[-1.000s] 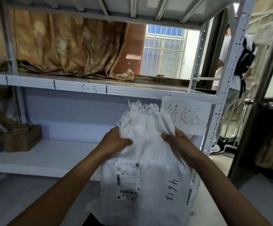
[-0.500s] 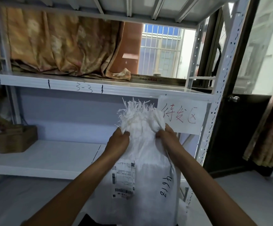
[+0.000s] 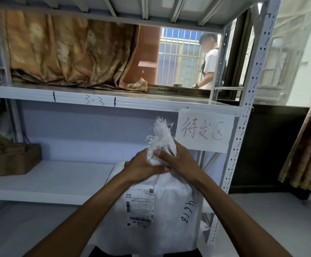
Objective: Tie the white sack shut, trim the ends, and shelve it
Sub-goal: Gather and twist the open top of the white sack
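A white woven sack (image 3: 171, 216) stands upright in front of me, with a shipping label and a handwritten number on its side. Its mouth is bunched into a narrow neck, and a frayed white tuft (image 3: 161, 133) sticks up above it. My left hand (image 3: 141, 168) wraps the neck from the left. My right hand (image 3: 177, 160) pinches the same neck from the right, touching the left hand. No tie or cutting tool shows.
A white metal shelf rack (image 3: 49, 184) stands behind the sack; its lower board carries a brown box (image 3: 18, 158) at the left. A paper sign (image 3: 204, 132) hangs from the upper shelf edge. Patterned fabric lies on the upper shelf. A person stands beyond the window.
The sack's wide, spread mouth has been gathered into a tight neck. Both hands have moved inward until they meet around it.
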